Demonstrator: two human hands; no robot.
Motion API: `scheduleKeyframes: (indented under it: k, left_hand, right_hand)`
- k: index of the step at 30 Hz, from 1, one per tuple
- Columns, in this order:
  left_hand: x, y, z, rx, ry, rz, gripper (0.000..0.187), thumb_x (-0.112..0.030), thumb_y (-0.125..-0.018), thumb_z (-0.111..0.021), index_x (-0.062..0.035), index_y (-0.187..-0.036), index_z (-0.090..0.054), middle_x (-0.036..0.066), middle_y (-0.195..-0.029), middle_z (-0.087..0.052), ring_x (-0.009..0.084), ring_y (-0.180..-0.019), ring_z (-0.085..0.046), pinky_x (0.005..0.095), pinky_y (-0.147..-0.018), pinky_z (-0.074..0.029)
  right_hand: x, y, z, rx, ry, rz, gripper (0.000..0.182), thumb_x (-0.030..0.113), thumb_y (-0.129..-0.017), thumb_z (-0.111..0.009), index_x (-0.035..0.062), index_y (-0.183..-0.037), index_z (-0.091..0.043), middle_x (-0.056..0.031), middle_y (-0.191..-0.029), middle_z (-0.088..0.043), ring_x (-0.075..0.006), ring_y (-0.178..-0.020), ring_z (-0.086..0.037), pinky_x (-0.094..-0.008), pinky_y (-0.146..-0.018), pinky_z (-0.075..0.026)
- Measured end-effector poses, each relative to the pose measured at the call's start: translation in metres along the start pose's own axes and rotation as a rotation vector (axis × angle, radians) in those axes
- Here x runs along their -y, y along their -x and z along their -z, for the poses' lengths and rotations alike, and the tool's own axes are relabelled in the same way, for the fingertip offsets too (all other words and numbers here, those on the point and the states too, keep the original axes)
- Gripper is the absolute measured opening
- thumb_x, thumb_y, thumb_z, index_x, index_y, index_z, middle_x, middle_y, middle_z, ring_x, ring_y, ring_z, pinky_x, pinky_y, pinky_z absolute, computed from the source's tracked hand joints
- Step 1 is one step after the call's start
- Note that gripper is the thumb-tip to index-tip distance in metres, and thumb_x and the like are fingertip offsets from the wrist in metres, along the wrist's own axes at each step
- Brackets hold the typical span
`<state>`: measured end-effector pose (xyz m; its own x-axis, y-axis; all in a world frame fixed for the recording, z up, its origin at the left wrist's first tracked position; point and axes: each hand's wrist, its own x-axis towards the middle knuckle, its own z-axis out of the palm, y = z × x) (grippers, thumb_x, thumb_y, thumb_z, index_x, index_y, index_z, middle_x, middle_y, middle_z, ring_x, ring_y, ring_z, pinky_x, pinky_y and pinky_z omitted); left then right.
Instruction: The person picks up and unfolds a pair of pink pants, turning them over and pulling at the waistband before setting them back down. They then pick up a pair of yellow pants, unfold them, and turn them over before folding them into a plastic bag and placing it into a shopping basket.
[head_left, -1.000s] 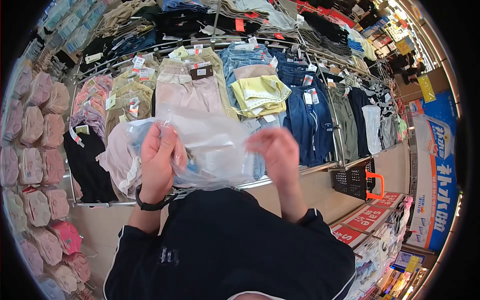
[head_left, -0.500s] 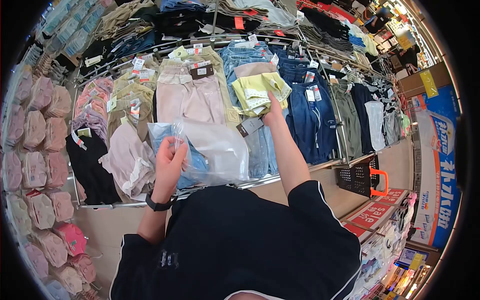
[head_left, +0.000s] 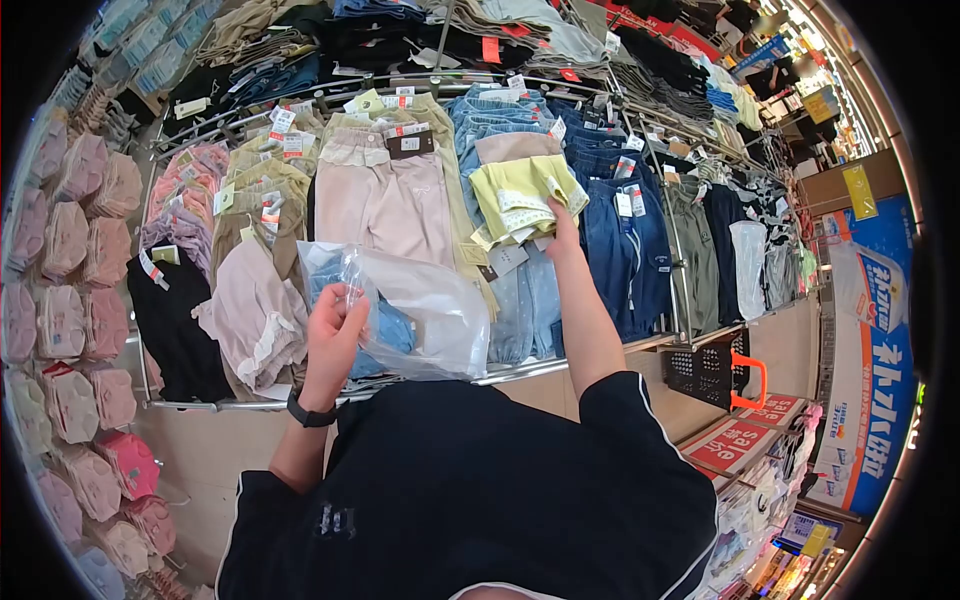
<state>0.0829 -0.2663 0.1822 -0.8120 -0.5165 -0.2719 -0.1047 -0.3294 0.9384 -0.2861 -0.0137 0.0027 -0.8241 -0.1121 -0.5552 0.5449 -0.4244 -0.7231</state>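
Observation:
My left hand [head_left: 335,325] pinches the upper edge of a clear plastic bag [head_left: 420,310], which hangs open in front of the rack. My right hand [head_left: 562,232] is stretched forward and grips the lower edge of a yellow-green folded garment [head_left: 520,195] lying on top of the jeans; its tags [head_left: 505,258] dangle below. Pink trousers [head_left: 380,200] hang just left of the yellow garment. A black watch sits on my left wrist.
A metal display rack [head_left: 520,370] holds jeans [head_left: 620,240], beige and dark trousers. Pink packaged items [head_left: 70,300] hang on the left wall. A black basket with an orange handle [head_left: 715,365] stands on the floor at right, near red sale signs [head_left: 735,440].
My right hand left the plastic bag, reached forward to the yellow-green garment and took hold of it. My left hand kept the bag, which dropped slightly.

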Motion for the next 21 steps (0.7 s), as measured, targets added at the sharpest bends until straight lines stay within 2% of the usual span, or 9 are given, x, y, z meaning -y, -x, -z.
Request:
scheduleKeyframes:
  k: [2,5,10,13,17,18,21]
  left_hand:
    - [0.001,-0.001,-0.001,0.017,-0.022,-0.006,0.016,-0.008,-0.094,-0.061,-0.0042,-0.107,-0.052,-0.004,-0.071,-0.056,0.0026,-0.058,-0.048,0.0195,-0.053,-0.038]
    - [-0.001,-0.001,-0.005,0.042,-0.06,-0.015,0.016,-0.007,-0.093,-0.061,-0.0041,-0.106,-0.052,-0.004,-0.07,-0.055,0.0023,-0.057,-0.048,0.0193,-0.052,-0.036]
    - [0.005,0.0,-0.003,0.05,-0.049,0.007,0.019,-0.01,-0.093,-0.062,-0.0045,-0.109,-0.053,-0.004,-0.07,-0.057,0.0029,-0.061,-0.051,0.0193,-0.056,-0.039]
    - [0.008,0.001,-0.003,0.042,-0.033,0.006,0.019,-0.009,-0.093,-0.062,-0.0045,-0.109,-0.053,-0.004,-0.07,-0.056,0.0029,-0.061,-0.051,0.0193,-0.056,-0.039]
    - [0.011,0.002,-0.002,0.018,-0.018,0.002,0.02,-0.009,-0.092,-0.062,-0.0048,-0.109,-0.053,-0.004,-0.072,-0.056,0.0028,-0.061,-0.05,0.0193,-0.056,-0.039]
    - [0.013,0.002,-0.002,0.015,-0.009,-0.004,0.018,-0.009,-0.093,-0.062,-0.0047,-0.108,-0.053,-0.004,-0.073,-0.056,0.0025,-0.061,-0.05,0.0191,-0.056,-0.039]
    - [0.016,0.002,-0.001,0.006,0.002,-0.004,0.016,-0.009,-0.093,-0.062,-0.0048,-0.105,-0.053,-0.005,-0.074,-0.056,0.0021,-0.06,-0.048,0.0186,-0.054,-0.038]
  right_hand:
    - [0.004,0.0,-0.003,0.0,-0.017,-0.088,0.052,0.019,-0.082,-0.072,0.0062,-0.128,-0.053,-0.0107,-0.118,-0.064,-0.0273,-0.101,-0.065,-0.0418,-0.085,-0.054]
    - [0.007,-0.003,-0.009,0.038,-0.042,-0.134,0.051,0.02,-0.083,-0.072,0.0055,-0.128,-0.053,-0.011,-0.118,-0.064,-0.0276,-0.102,-0.065,-0.0422,-0.086,-0.054]
    - [-0.01,-0.015,-0.006,0.048,-0.084,0.043,0.043,0.011,-0.087,-0.063,0.0025,-0.128,-0.052,-0.0144,-0.118,-0.063,-0.0298,-0.104,-0.064,-0.0422,-0.086,-0.054]
    - [-0.015,-0.025,0.0,0.11,-0.19,0.037,0.043,0.01,-0.088,-0.061,0.0036,-0.129,-0.051,-0.0147,-0.118,-0.062,-0.03,-0.105,-0.063,-0.0432,-0.086,-0.055]
    - [-0.003,-0.016,0.012,0.256,-0.311,-0.074,0.044,0.02,-0.09,-0.061,0.0056,-0.13,-0.051,-0.0149,-0.127,-0.06,-0.0334,-0.112,-0.06,-0.0487,-0.096,-0.049]
    - [0.006,-0.007,0.014,0.396,-0.311,-0.12,0.045,0.026,-0.092,-0.059,0.006,-0.132,-0.051,-0.0151,-0.131,-0.058,-0.0352,-0.115,-0.058,-0.0507,-0.101,-0.046]
    - [0.028,0.021,0.021,0.464,-0.43,-0.024,0.045,0.027,-0.096,-0.05,0.0037,-0.134,-0.049,-0.0169,-0.131,-0.057,-0.036,-0.117,-0.057,-0.0521,-0.101,-0.046]
